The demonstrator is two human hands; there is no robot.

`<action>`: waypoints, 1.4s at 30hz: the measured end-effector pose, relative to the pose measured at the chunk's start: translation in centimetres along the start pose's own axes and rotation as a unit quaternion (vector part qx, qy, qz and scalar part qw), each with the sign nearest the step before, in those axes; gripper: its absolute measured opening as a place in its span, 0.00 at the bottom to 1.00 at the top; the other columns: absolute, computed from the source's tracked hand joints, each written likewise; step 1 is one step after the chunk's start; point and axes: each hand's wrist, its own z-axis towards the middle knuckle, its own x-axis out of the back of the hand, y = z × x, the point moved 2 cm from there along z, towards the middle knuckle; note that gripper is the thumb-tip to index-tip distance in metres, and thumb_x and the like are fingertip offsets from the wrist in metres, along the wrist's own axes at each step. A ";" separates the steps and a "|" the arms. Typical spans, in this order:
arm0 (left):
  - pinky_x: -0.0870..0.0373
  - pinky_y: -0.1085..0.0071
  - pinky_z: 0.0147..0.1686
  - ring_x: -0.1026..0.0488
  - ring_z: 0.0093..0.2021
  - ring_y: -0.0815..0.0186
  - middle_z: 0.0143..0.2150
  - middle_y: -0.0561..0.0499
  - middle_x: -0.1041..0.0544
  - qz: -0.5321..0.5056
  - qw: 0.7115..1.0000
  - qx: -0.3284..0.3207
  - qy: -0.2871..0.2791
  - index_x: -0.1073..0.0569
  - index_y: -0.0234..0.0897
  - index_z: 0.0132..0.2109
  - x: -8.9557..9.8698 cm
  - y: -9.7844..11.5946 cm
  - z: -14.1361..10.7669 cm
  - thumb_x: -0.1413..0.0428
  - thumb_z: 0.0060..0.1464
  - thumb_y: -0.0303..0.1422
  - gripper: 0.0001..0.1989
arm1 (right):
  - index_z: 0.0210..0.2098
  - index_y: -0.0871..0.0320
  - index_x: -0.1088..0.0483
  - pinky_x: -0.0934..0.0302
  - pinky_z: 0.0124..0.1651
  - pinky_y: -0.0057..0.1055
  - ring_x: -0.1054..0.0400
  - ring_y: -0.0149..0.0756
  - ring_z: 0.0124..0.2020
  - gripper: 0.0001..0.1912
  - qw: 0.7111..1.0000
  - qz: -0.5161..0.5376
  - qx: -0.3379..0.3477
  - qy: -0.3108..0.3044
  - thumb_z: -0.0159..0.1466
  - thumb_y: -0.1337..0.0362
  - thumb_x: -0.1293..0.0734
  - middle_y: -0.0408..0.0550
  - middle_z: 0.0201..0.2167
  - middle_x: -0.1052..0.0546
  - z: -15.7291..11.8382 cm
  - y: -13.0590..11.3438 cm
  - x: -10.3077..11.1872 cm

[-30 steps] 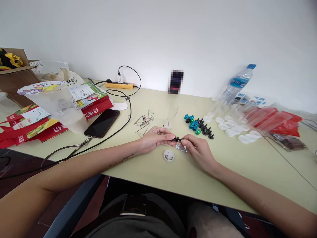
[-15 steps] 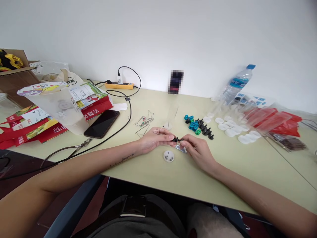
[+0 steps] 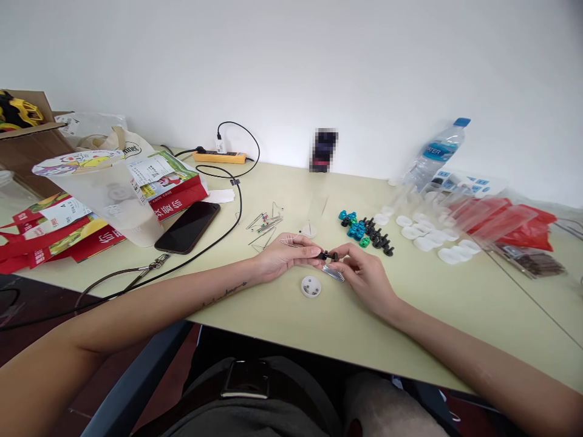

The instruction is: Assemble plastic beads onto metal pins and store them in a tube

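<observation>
My left hand [image 3: 291, 255] is closed, pinching a small black part with a stem [image 3: 325, 256] between thumb and fingers. Thin, light wire-like pieces [image 3: 290, 241] lie across its palm side. From the other side, my right hand [image 3: 362, 270] grips the stem end of the same black part with thumb and index finger. Just below the fingers is a silver spring-like piece [image 3: 334, 273]; whether a hand touches it is unclear. Nearer the table edge stands a small round white dish [image 3: 311, 293] holding several tiny metal pieces. Another pale disc [image 3: 309, 230] lies behind my left hand.
Metal pins [image 3: 265, 223] lie beyond my left hand. Blue and green knobs [image 3: 356, 229] and black stemmed parts [image 3: 377, 237] sit beyond my right, with white discs [image 3: 423, 243] farther right. A phone [image 3: 187, 227], cable [image 3: 214, 241] and plastic cup [image 3: 130, 209] stand left; a water bottle [image 3: 437, 155] back right.
My right fingertips have shifted slightly, and more of the black part's stem end and the silver spring-like piece show. My left hand stays in place.
</observation>
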 end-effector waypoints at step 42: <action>0.31 0.64 0.46 0.24 0.37 0.61 0.35 0.43 0.23 -0.026 1.000 -0.008 0.006 0.26 0.26 0.37 0.1 -0.1 0.2 0.37 0.44 0.30 0.13 | 0.41 0.54 0.35 0.48 0.26 0.27 0.42 0.28 0.21 0.14 0.999 0.012 -0.029 -0.005 0.66 0.54 0.45 0.40 0.23 0.31 0.0 -0.3 0.1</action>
